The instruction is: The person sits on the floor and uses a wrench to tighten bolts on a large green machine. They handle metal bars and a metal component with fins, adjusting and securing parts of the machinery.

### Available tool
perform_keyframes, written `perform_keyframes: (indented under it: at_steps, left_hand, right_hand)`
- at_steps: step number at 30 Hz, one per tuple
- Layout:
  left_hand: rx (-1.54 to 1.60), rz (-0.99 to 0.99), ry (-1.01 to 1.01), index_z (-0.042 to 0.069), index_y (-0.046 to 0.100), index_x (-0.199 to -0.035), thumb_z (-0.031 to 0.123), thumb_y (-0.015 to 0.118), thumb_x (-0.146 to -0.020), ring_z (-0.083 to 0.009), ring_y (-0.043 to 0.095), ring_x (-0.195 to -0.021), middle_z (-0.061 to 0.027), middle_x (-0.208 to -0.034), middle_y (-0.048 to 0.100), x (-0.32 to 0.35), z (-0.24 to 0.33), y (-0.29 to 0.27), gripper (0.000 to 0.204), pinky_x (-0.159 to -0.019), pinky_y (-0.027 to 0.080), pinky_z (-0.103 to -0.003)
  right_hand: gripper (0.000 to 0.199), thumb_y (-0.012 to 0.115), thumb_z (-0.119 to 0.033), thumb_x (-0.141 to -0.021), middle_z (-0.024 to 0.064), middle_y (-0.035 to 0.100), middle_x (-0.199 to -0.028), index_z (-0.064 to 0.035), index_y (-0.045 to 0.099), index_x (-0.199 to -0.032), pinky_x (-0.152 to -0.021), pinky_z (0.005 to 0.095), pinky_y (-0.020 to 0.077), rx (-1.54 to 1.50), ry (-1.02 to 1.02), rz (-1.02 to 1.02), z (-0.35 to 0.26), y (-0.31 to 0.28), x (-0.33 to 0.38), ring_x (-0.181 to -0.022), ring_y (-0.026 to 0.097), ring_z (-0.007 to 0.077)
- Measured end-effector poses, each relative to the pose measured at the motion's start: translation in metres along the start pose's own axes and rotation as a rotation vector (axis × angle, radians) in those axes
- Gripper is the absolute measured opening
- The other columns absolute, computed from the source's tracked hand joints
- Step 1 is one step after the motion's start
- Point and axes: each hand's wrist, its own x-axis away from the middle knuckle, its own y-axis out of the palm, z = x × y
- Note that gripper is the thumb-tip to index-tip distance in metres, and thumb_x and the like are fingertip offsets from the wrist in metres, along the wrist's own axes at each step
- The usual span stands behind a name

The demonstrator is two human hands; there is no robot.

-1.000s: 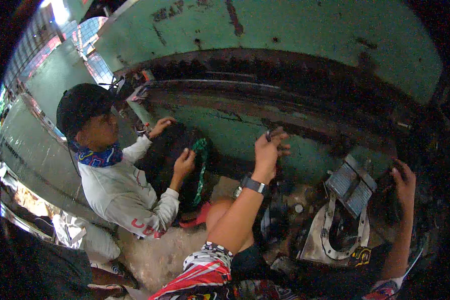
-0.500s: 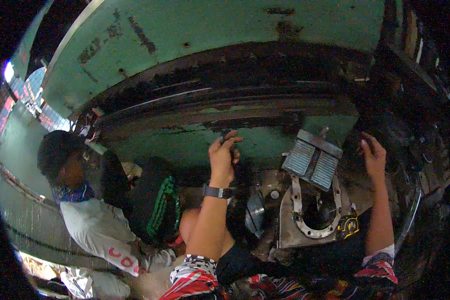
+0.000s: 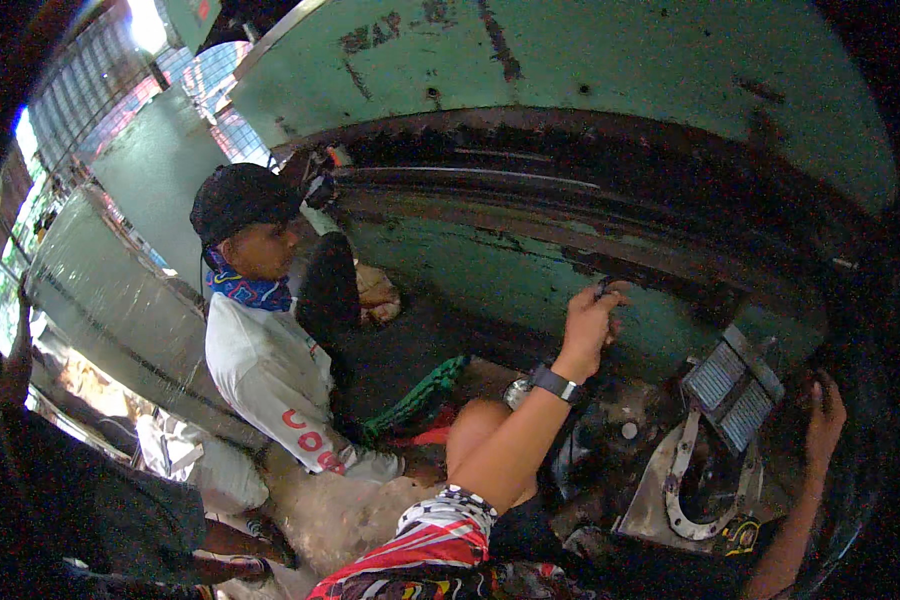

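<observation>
In front of the green metal panel (image 3: 670,335) I hold up my left hand (image 3: 590,328), its fingers curled together. A small dark thing shows at the fingertips, too unclear to name. My right hand (image 3: 824,420) is at the far right, fingers spread and nothing seen in them. Beside it a grey metal piece with two ribbed pads (image 3: 722,376) leans over a U-shaped metal flange with bolt holes (image 3: 678,490). A black and yellow tape measure (image 3: 742,535) lies at the flange's near right side.
A co-worker in a white long-sleeved shirt (image 3: 260,360) and black cap sits close on my left, near a green woven strap (image 3: 420,400). Another person's legs (image 3: 240,555) show at lower left. Heavy green machinery (image 3: 630,70) curves overhead, with a dark ledge below.
The view has swung left, so everything sits farther right in the picture and a second person's legs appear. My left hand stays raised and curled; my right hand stays beside the ribbed metal piece.
</observation>
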Motion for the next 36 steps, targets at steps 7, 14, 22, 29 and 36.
perform_keyframes:
  at_steps: [7, 14, 22, 29, 36]
  left_hand:
    - [0.009, -0.059, 0.085, 0.005, 0.064, -0.117, 0.015, 0.054, -0.096, -0.0073, 0.049, -0.053, -0.0033, -0.092, 0.069, -0.002, 0.000, -0.008, 0.025, -0.044, 0.036, -0.022]
    - [-0.036, 0.037, 0.036, 0.007, 0.069, -0.108, 0.016, 0.060, -0.092, -0.0068, 0.047, -0.054, 0.0011, -0.083, 0.066, 0.014, 0.024, -0.006, 0.020, -0.048, 0.036, -0.021]
    - [-0.290, 0.143, 0.495, -0.002, 0.062, -0.118, 0.018, 0.057, -0.100, -0.0159, 0.064, -0.060, -0.0117, -0.099, 0.072, -0.053, 0.064, -0.009, 0.028, -0.046, 0.046, -0.026]
    - [0.044, 0.161, 0.335, -0.005, 0.048, -0.131, 0.011, 0.049, -0.102, -0.0300, 0.073, -0.075, -0.0174, -0.107, 0.063, -0.127, 0.112, 0.009, 0.033, -0.050, 0.055, -0.031]
    - [-0.279, 0.110, 0.612, -0.005, 0.051, -0.111, 0.006, 0.052, -0.098, -0.0306, 0.070, -0.061, -0.0150, -0.095, 0.064, -0.201, 0.089, -0.004, 0.017, -0.050, 0.057, -0.034]
  right_hand:
    - [0.031, 0.060, -0.019, -0.101, 0.0035, 0.065, -0.088, 0.0006, 0.064, -0.125, -0.070, 0.0262, 0.0481, -0.085, 0.112, -0.099, -0.001, -0.003, -0.003, -0.076, 0.058, 0.0100]
    - [0.029, 0.062, -0.016, -0.099, 0.0042, 0.069, -0.097, -0.0002, 0.066, -0.122, -0.082, 0.0289, 0.0501, 0.044, 0.001, -0.069, -0.015, 0.007, -0.005, -0.087, 0.061, 0.0132]
    - [0.046, 0.069, -0.029, -0.093, 0.0138, 0.067, -0.115, -0.0001, 0.061, -0.129, -0.091, 0.0332, 0.0497, 0.056, 0.041, -0.105, -0.025, 0.025, -0.090, -0.102, 0.062, 0.0200]
    - [0.074, 0.074, -0.039, -0.088, 0.0241, 0.055, -0.138, 0.0090, 0.049, -0.138, -0.106, 0.0395, 0.0426, -0.074, -0.068, -0.240, -0.116, 0.177, -0.187, -0.125, 0.055, 0.0296]
    - [0.082, 0.082, -0.040, -0.081, 0.0257, 0.055, -0.138, 0.0121, 0.046, -0.134, -0.109, 0.0404, 0.0401, -0.437, 0.263, -0.063, -0.137, 0.221, -0.217, -0.128, 0.054, 0.0330]
